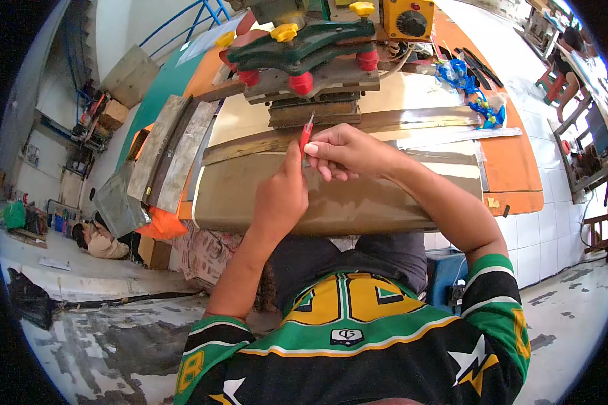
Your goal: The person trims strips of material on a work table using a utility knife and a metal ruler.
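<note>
A slim red-handled tool with a pointed metal tip (305, 137) stands nearly upright between my hands, tip pointing away from me. My left hand (284, 196) is closed around its left side. From the right, my right hand (351, 152) pinches the handle between thumb and finger, its other fingers curled below. Both hands are above a glossy brown sheet (392, 196) that hangs over the table's front edge. Just beyond them a long brown strip (250, 146) crosses the work surface, partly hidden by my fingers.
A press with a green plate (311, 44), yellow knobs and red fittings stands directly ahead. Metal bars (175, 152) lie at left. A steel ruler (459, 137) and blue plastic wrapping (483, 108) are on the orange table (513, 165) at right. A person (105, 241) is at far left.
</note>
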